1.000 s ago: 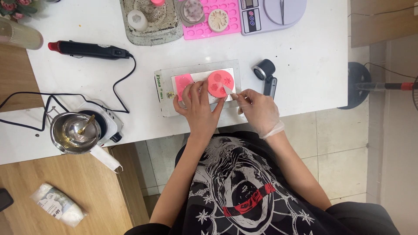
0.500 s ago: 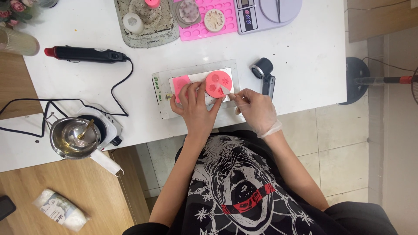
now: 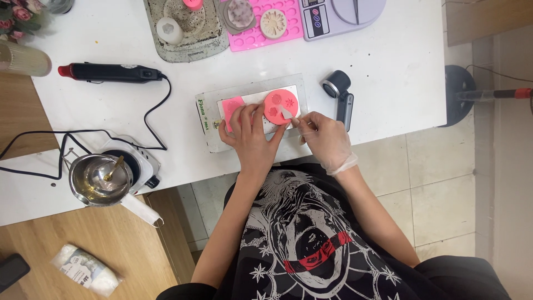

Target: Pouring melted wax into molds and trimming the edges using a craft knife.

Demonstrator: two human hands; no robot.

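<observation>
My left hand (image 3: 252,136), bare, lies flat with fingers spread on a white board (image 3: 250,95) that sits on a grey tray (image 3: 208,133). A round coral-pink silicone mould (image 3: 281,103) with flower cavities rests on the board by my fingertips. A smaller pink square mould (image 3: 231,104) lies left of it, partly under my fingers. My right hand (image 3: 327,141), in a clear glove, pinches a small white pointed tool (image 3: 287,113) whose tip touches the round mould.
On the white table: a black heat gun (image 3: 111,71) with cord, a metal pot (image 3: 100,179) on a small hotplate, a dirty tray (image 3: 189,25) with moulds, a pink mould sheet (image 3: 261,25), a lilac scale (image 3: 338,14), and a small black device (image 3: 340,91).
Both hands stay on the board and mould; the tool tip has barely shifted on the round mould. The view has moved slightly.
</observation>
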